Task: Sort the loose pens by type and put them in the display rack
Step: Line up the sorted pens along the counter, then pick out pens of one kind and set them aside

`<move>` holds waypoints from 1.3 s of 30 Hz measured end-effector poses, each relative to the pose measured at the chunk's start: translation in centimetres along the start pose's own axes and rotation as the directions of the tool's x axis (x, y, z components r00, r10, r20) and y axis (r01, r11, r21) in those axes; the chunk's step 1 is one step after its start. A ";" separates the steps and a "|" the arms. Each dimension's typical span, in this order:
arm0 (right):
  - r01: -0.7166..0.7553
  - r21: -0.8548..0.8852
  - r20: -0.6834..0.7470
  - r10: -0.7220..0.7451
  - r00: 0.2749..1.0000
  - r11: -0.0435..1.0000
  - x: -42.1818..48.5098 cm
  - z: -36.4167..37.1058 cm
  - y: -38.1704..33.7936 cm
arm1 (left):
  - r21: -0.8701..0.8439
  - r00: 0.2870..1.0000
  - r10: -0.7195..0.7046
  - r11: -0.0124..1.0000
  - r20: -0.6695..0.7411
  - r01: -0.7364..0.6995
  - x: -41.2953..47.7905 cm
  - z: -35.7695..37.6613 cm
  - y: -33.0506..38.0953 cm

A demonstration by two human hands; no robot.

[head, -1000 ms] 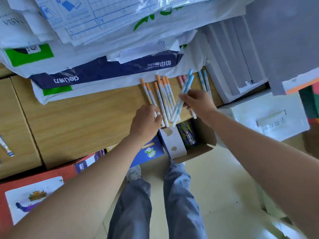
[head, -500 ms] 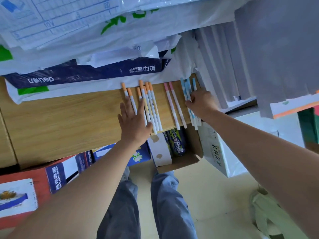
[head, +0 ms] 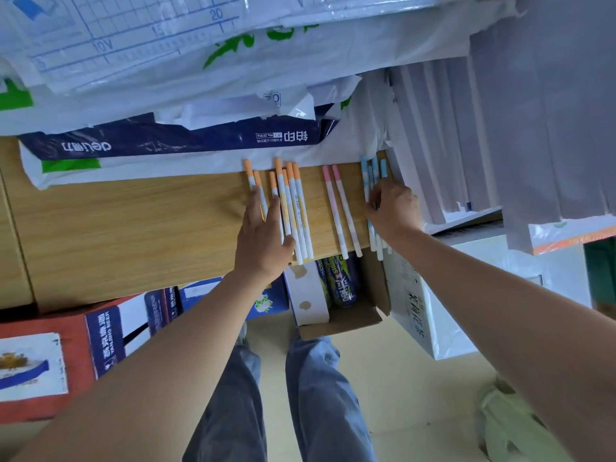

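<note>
Orange-capped pens (head: 294,201) on wooden top (head: 133,228), my left hand (head: 263,241) flat on them, fingers straight. Pink-capped pens (head: 335,211) lie loose beside. My right hand (head: 396,211) curls round blue-capped pens (head: 365,175) at the top's right end.

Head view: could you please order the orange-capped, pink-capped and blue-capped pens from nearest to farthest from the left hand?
1. The orange-capped pens: under the left hand, touching its fingers.
2. The pink-capped pens: to its right, apart.
3. The blue-capped pens: far right, at the right hand.
</note>
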State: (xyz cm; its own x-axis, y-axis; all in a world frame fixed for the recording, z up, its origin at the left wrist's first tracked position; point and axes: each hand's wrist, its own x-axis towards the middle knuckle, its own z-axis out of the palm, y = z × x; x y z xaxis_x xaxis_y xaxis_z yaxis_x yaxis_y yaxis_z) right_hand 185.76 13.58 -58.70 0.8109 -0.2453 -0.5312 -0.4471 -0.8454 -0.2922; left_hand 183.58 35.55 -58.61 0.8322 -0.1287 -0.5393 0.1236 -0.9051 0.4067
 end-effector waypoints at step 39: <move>0.560 -0.036 0.361 -0.512 0.780 0.828 -18.0 27.1 -48.0 | 0.053 0.967 -0.212 0.974 -0.140 0.221 -14.3 -19.1 -49.6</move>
State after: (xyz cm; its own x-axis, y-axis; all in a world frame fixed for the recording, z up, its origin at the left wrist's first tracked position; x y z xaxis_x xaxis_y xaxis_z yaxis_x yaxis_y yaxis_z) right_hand 182.41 71.44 -56.71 0.7250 0.4128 -0.5514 0.0979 -0.8541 -0.5108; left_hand 175.85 89.99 -56.99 0.8546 0.1240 -0.5043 0.2756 -0.9313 0.2381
